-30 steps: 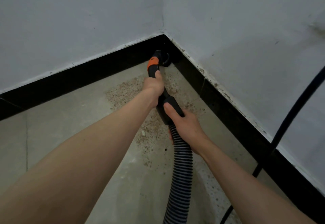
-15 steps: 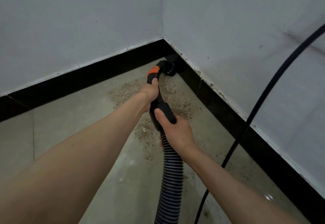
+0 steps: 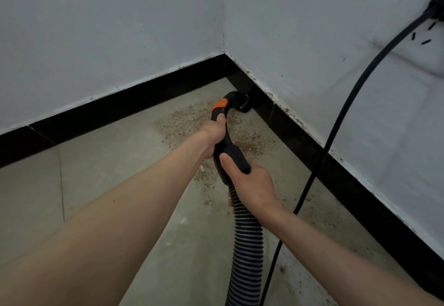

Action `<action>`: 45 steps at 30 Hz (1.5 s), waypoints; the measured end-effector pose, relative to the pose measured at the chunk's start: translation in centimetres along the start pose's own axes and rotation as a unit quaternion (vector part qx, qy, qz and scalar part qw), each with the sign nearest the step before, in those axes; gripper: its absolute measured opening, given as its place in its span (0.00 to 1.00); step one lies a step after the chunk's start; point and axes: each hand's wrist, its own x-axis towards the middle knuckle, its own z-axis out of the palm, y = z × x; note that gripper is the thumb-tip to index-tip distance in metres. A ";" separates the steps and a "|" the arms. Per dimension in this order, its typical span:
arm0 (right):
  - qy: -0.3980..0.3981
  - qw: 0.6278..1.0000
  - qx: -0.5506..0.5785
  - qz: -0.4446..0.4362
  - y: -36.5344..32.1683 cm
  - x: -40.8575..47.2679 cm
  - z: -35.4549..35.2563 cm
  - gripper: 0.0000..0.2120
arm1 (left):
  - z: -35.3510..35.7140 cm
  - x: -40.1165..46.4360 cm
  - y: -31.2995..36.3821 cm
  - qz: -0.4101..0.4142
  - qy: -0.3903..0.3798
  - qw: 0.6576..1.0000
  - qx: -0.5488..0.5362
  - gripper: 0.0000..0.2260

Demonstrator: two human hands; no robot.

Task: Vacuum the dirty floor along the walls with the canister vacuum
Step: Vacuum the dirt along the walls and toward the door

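Two hands hold the vacuum handle (image 3: 224, 137). My left hand (image 3: 213, 135) wraps the black grip just below the orange button (image 3: 219, 105); my right hand (image 3: 249, 183) curls round the cuff where the ribbed hose (image 3: 247, 245) joins. The nozzle (image 3: 242, 105) sits low in the corner against the black skirting (image 3: 120, 111), its mouth hidden. Brown grit (image 3: 182, 123) lies on the floor (image 3: 108, 161) beneath. The cord (image 3: 336, 125) and hose run out of frame below; the canister is out of view.
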 end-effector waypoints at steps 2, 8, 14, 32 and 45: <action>0.006 1.000 -0.006 0.006 0.1 -0.5 0.1 0.20 | 0.0 -0.5 -0.3 -0.005 -0.012 1.000 -0.006 0.24; 0.021 0.999 -0.024 0.009 0.6 -2.0 -0.3 0.20 | 0.4 -1.5 -1.3 -0.001 -0.017 1.000 -0.013 0.26; 0.026 0.998 -0.049 -0.021 0.3 -2.3 -0.6 0.20 | 0.4 -2.1 -1.2 0.014 0.009 0.999 -0.038 0.24; 0.024 0.994 -0.053 -0.098 -2.8 2.0 -1.6 0.20 | 0.5 -1.1 4.3 0.077 0.074 0.992 -0.074 0.24; 0.069 0.994 -0.067 -0.060 0.5 -6.2 -2.0 0.23 | 1.3 -7.8 0.4 0.064 0.022 0.998 -0.013 0.25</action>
